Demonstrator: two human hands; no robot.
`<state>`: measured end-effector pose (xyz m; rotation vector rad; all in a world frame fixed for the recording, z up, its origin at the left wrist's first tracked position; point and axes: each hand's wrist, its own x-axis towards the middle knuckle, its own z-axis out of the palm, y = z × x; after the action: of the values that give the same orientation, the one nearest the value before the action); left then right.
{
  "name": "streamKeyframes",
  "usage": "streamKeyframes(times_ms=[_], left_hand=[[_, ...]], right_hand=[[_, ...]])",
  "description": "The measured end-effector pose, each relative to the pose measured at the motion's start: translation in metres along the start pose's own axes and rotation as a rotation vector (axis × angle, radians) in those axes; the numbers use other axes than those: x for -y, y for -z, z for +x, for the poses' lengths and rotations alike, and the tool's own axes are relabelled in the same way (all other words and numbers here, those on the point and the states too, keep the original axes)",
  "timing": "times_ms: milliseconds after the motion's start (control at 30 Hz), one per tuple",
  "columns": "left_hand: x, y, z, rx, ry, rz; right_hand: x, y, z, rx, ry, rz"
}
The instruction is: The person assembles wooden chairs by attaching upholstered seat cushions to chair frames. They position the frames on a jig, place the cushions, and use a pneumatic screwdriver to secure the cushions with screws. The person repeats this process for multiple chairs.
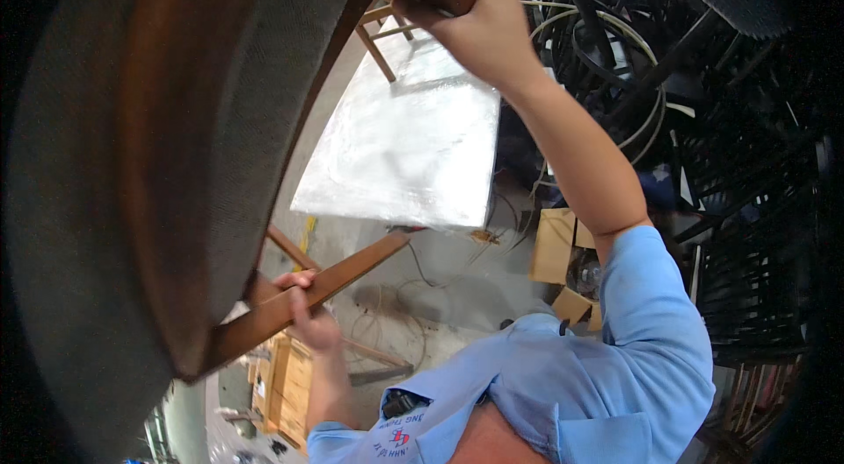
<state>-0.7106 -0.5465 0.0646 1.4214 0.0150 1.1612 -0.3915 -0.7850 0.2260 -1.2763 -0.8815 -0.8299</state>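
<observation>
Two hands are gripping the wooden frame (145,139): right hand (492,29) upper centre, left hand (315,323) lower left. Any slip is probably risking a knock against wrapped slab (413,143), centre.

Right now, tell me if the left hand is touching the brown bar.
Touching. The head view shows the left hand closed around the brown bar, thumb against its near face and fingers at its far edge.

White shiny-topped desk (404,148) stood mid-view. Black slatted frames (756,271) were piled right, pale cable (661,99) looped by them. Cardboard box (552,244), grey floor (514,275), wooden crate (290,385) showed lower.
</observation>
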Motion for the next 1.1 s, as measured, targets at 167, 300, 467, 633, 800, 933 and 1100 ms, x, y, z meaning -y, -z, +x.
streamKeyframes(times_ms=[167,300,467,633,800,933,1100], left_hand=[[0.145,0.000,0.036,-0.026,0.198,0.099],[0.238,-0.014,0.048,-0.127,0.355,0.053],[0.298,-0.072,0.121,-0.112,0.556,0.196],[0.331,-0.113,0.168,-0.046,0.546,0.332],[0.351,-0.149,0.238,0.020,0.631,0.497],[0.393,-0.155,0.250,0.199,0.465,0.400],[0.448,-0.203,0.282,0.238,0.318,0.442]], right_hand=[[-0.127,-0.071,0.019,0.073,0.107,-0.019],[-0.233,-0.126,0.020,0.178,0.060,0.047],[-0.364,-0.173,0.062,0.233,0.021,0.027],[-0.482,-0.221,0.079,0.408,-0.228,-0.016],[-0.601,-0.257,0.077,0.320,-0.393,0.096],[-0.685,-0.249,0.052,0.207,-0.554,0.088],[-0.783,-0.244,0.035,0.098,-0.656,0.057]])
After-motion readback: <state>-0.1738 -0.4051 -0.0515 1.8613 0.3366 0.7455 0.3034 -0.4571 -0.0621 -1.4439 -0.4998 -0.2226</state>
